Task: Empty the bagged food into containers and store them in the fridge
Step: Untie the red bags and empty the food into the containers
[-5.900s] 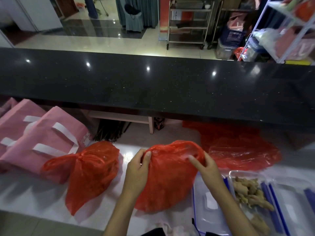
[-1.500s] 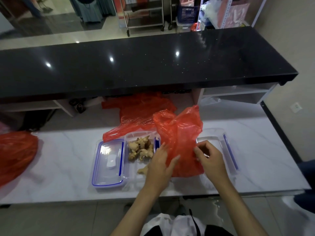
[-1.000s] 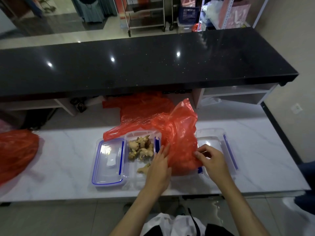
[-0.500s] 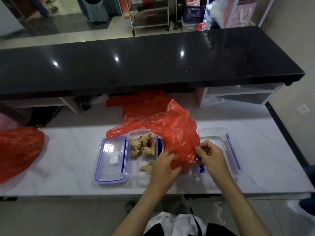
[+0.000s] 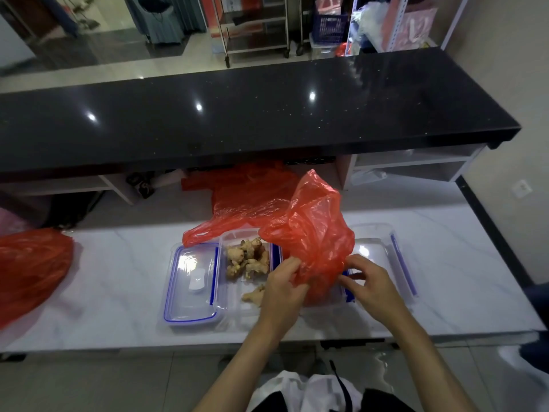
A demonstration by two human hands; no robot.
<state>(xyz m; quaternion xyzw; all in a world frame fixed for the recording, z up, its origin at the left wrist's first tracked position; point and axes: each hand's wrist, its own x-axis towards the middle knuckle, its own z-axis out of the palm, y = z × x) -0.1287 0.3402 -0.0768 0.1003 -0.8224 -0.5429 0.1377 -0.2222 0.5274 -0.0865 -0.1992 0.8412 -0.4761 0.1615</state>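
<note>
A red plastic bag (image 5: pixel 315 233) stands in a clear container whose rim (image 5: pixel 323 307) shows below it on the white marble counter (image 5: pixel 118 281). My left hand (image 5: pixel 280 285) grips the bag's left lower edge. My right hand (image 5: pixel 368 282) pinches its right lower edge. Left of it, another clear container (image 5: pixel 237 304) holds pieces of ginger (image 5: pixel 246 258). What the bag contains is hidden.
A blue-edged lid (image 5: pixel 191 282) lies left of the ginger container and another lid (image 5: pixel 383 257) lies to the right. An empty red bag (image 5: pixel 246 200) is behind them. A full red bag (image 5: pixel 29 269) sits at far left. A black raised countertop (image 5: pixel 237 120) runs behind.
The bag was carried from the left over to the containers and set into the empty one. In the last second both hands shifted down to grip its lower edges.
</note>
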